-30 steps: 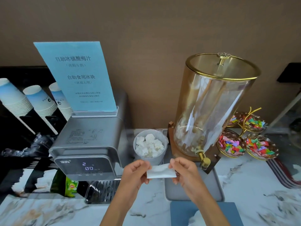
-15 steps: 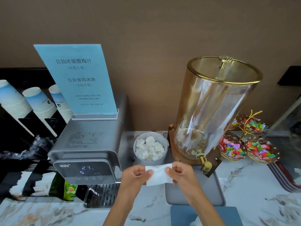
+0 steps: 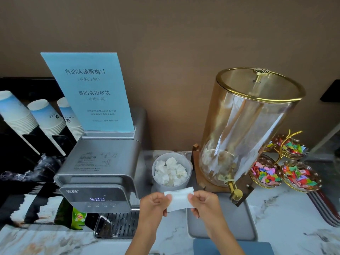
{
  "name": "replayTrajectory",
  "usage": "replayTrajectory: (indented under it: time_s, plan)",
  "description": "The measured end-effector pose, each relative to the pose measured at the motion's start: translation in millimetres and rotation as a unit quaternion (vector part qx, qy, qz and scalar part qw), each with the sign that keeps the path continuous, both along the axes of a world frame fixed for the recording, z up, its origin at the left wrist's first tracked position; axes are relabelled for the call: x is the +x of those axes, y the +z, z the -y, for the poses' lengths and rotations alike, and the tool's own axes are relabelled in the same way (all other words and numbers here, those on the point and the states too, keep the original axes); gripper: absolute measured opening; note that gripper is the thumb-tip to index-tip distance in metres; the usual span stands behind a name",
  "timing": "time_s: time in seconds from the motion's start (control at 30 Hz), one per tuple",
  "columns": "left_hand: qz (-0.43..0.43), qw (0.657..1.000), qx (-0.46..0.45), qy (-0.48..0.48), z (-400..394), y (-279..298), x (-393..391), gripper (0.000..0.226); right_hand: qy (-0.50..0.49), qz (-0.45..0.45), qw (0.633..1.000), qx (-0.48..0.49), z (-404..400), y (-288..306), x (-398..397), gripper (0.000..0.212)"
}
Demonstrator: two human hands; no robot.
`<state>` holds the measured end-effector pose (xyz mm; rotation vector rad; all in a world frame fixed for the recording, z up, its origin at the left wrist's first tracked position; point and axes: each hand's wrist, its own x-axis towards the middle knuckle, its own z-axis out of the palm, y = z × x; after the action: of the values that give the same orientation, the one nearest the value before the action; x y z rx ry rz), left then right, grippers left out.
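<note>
I record a marble counter point(image 3: 287, 227) across the lower frame, against a brown wall.

Right of centre stands a tall glass drink dispenser point(image 3: 248, 129) with a gold-rimmed lid, on a wooden base. Its brass tap point(image 3: 236, 193) hangs over a grey tray point(image 3: 237, 223).

Left of centre is a grey countertop machine point(image 3: 103, 168); its display reads 500. A blue sign point(image 3: 90, 92) in a clear holder stands on top of it.

At the left edge, three stacks of paper cups point(image 3: 46, 115) lean in a black rack.

At the right edge, small glass dishes point(image 3: 301, 175) on a gold stand hold bright wrapped sweets.

Between machine and dispenser sits a pale tub point(image 3: 172, 154) filled with crumpled white paper.

At lower centre, the left hand point(image 3: 154, 203) and right hand point(image 3: 206, 203) are raised above the counter, just in front of the tub. Each pinches one end of a small white paper sheet point(image 3: 179, 199) between thumb and curled fingers. The sheet is stretched flat between them, clear of the counter, its upper edge overlapping the tub's near rim in view.
</note>
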<state>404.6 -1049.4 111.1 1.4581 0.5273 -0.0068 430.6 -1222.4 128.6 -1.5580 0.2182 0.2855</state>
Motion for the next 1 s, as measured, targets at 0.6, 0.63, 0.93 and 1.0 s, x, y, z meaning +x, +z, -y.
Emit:
replayTrajectory:
  time_s: [0.6, 0.63, 0.93, 1.0]
  plan:
    - [-0.016, 0.992, -0.115, 0.049, 3.1, 5.0, 2.1, 0.026, 0.006, 0.141, 0.839, -0.526, -68.5, 3.8, 90.0, 0.011]
    - [-0.017, 0.992, -0.114, 0.046, 3.0, 6.3, 1.6, 0.025, 0.033, 0.142, 0.816, -0.559, -71.1, 2.8, 90.7, 0.008]
    - [-0.017, 0.995, -0.095, 0.020, 4.3, 16.0, -3.5, 0.020, 0.070, 0.142, 0.769, -0.619, -69.5, 1.6, 94.1, 0.027]
    - [-0.013, 0.995, -0.097, 0.016, 5.1, 18.7, -4.1, 0.020, 0.065, 0.140, 0.785, -0.600, -65.1, 4.0, 92.3, 0.029]
